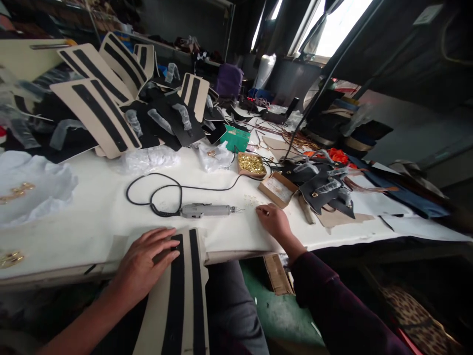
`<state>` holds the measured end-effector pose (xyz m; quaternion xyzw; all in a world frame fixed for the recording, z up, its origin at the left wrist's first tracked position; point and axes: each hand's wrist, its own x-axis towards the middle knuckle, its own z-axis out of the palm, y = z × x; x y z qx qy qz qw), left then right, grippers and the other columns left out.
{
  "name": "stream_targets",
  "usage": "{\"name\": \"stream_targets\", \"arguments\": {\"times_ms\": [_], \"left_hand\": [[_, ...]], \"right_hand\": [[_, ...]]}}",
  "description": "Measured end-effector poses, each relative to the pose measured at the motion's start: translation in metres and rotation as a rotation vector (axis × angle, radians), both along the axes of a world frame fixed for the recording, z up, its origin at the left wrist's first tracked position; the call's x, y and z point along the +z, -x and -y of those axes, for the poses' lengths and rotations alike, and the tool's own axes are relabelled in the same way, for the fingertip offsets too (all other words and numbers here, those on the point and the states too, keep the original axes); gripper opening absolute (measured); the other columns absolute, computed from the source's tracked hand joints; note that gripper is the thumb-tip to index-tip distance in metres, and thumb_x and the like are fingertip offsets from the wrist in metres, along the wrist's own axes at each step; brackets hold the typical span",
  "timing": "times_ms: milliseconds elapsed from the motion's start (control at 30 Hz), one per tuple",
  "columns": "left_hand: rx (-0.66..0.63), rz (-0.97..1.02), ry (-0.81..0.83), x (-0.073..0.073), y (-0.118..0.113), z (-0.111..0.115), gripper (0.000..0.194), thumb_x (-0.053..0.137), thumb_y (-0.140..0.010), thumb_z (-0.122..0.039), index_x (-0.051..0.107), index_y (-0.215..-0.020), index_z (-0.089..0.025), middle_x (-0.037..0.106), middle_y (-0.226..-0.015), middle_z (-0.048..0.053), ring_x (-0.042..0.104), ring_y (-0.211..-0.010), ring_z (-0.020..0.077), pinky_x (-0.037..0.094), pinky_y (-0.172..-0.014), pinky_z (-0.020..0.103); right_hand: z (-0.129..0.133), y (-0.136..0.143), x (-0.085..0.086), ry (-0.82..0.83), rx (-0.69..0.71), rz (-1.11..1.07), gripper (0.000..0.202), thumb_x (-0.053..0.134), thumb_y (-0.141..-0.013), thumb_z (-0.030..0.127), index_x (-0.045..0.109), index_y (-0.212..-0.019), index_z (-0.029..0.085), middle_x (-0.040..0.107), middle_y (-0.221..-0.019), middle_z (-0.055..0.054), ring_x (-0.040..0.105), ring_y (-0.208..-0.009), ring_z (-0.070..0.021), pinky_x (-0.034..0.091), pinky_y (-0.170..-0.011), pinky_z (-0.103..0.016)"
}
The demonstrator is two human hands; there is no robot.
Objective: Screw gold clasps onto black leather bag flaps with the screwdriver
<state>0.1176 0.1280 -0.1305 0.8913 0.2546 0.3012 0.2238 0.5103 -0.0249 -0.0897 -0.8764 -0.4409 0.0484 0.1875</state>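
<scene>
My left hand (150, 259) rests on a beige panel (187, 281) with two black strips, its fingers stretched out over the top end. The panel slants down from the table edge over my lap. On the tabletop, my right hand (273, 222) is closed with fingertips pinched together; whatever sits between them is too small to make out. Tiny pieces (251, 200) lie scattered just beyond those fingers. A grey electric screwdriver (207, 210) lies between both hands, its bit pointing toward the right hand and its black cord (181, 187) looping behind.
An open cardboard box (278, 190) and a box of gold-coloured fittings (251, 163) stand past my right hand. Striped panels (98, 116) are piled at the back left. Black pieces with wrapped handles (321, 187) lie at right. White plastic (33, 185) holds gold fittings at left.
</scene>
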Motion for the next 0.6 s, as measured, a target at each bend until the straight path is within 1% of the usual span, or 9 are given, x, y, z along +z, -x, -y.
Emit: {"name": "stream_targets", "arguments": {"times_ms": [133, 200, 267, 367, 467, 533, 600], "left_hand": [[0.005, -0.027, 0.039, 0.009, -0.001, 0.003, 0.016, 0.071, -0.096, -0.033, 0.079, -0.109, -0.028, 0.074, -0.132, 0.006, 0.062, -0.129, 0.0297, 0.054, -0.108, 0.051], [0.015, -0.046, 0.052, 0.014, -0.001, 0.004, 0.016, 0.073, -0.094, -0.028, 0.079, -0.109, -0.027, 0.074, -0.132, 0.006, 0.062, -0.129, 0.0299, 0.053, -0.108, 0.052], [0.022, -0.068, 0.067, 0.018, -0.002, 0.005, 0.018, 0.076, -0.091, -0.025, 0.078, -0.109, -0.027, 0.074, -0.133, 0.006, 0.062, -0.129, 0.0307, 0.053, -0.108, 0.054], [0.017, -0.091, 0.094, 0.023, -0.002, 0.006, 0.023, 0.079, -0.088, -0.023, 0.078, -0.111, -0.027, 0.073, -0.136, 0.006, 0.060, -0.131, 0.0314, 0.052, -0.109, 0.055], [0.017, -0.097, 0.112, 0.025, -0.002, 0.007, 0.023, 0.080, -0.088, -0.023, 0.078, -0.110, -0.027, 0.073, -0.136, 0.006, 0.060, -0.132, 0.0314, 0.051, -0.110, 0.054], [0.021, -0.100, 0.118, 0.025, -0.002, 0.007, 0.023, 0.081, -0.087, -0.023, 0.078, -0.110, -0.027, 0.073, -0.135, 0.005, 0.059, -0.132, 0.0313, 0.050, -0.110, 0.053], [0.028, -0.100, 0.120, 0.024, -0.002, 0.007, 0.024, 0.082, -0.086, -0.023, 0.078, -0.110, -0.027, 0.073, -0.134, 0.005, 0.059, -0.132, 0.0311, 0.049, -0.111, 0.053]], "right_hand": [[-0.006, -0.012, 0.008, 0.079, 0.058, 0.004, 0.022, 0.065, -0.091, 0.038, 0.083, -0.098, 0.025, 0.077, -0.099, -0.006, 0.068, -0.085, -0.0206, 0.045, -0.073, -0.030], [-0.013, -0.022, 0.010, 0.117, 0.077, -0.016, 0.020, 0.069, -0.087, 0.038, 0.083, -0.093, 0.025, 0.078, -0.095, -0.006, 0.068, -0.080, -0.0209, 0.044, -0.068, -0.031], [-0.022, -0.030, 0.013, 0.191, 0.089, -0.019, 0.020, 0.070, -0.085, 0.039, 0.084, -0.090, 0.025, 0.079, -0.089, -0.006, 0.068, -0.075, -0.0211, 0.042, -0.064, -0.031], [-0.032, -0.031, 0.017, 0.325, 0.125, 0.060, 0.024, 0.065, -0.089, 0.043, 0.083, -0.091, 0.026, 0.080, -0.088, -0.006, 0.069, -0.078, -0.0230, 0.040, -0.062, -0.032], [-0.036, -0.022, 0.021, 0.418, 0.167, 0.237, 0.031, 0.054, -0.097, 0.041, 0.080, -0.092, 0.024, 0.080, -0.094, -0.009, 0.070, -0.084, -0.0260, 0.036, -0.061, -0.032], [-0.034, -0.017, 0.022, 0.439, 0.182, 0.356, 0.035, 0.049, -0.100, 0.038, 0.078, -0.091, 0.020, 0.079, -0.098, -0.012, 0.070, -0.084, -0.0268, 0.034, -0.060, -0.033], [-0.030, -0.013, 0.023, 0.404, 0.197, 0.411, 0.037, 0.046, -0.102, 0.037, 0.077, -0.093, 0.018, 0.079, -0.102, -0.014, 0.070, -0.084, -0.0272, 0.034, -0.059, -0.033]]}}
